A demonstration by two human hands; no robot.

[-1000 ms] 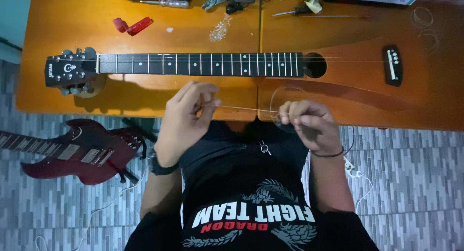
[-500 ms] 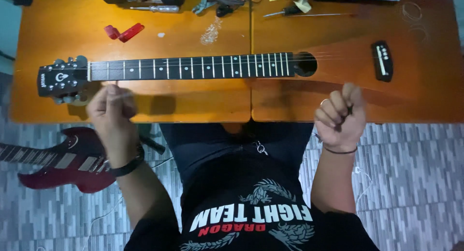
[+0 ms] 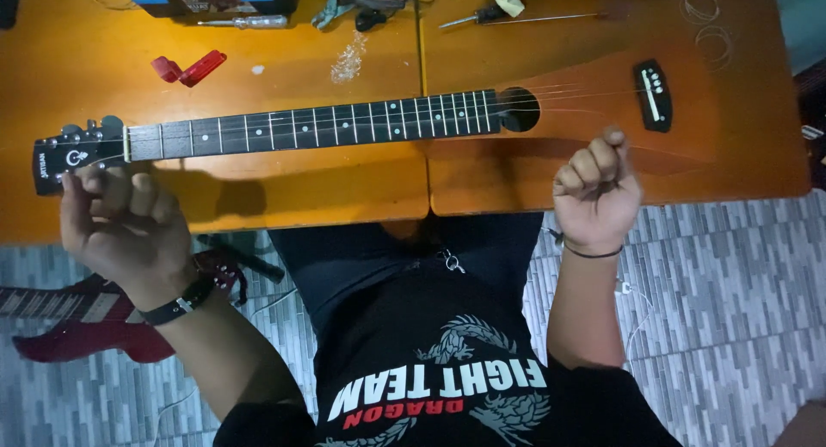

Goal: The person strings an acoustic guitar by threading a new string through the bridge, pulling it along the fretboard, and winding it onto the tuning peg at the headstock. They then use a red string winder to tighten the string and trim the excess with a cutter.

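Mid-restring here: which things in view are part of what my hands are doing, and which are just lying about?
In hand:
- acoustic guitar lying flat on the table
- left hand by the headstock
- right hand, fisted near the soundhole; a string between the hands is too thin to confirm

Lying about:
- red clip
- screwdrivers
- coiled strings
- red electric guitar on the floor

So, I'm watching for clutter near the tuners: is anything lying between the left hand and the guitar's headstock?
Nothing visible. The left hand sits at the table edge right beside the headstock, its fingertips reaching it. The red clip lies farther off, beyond the neck.
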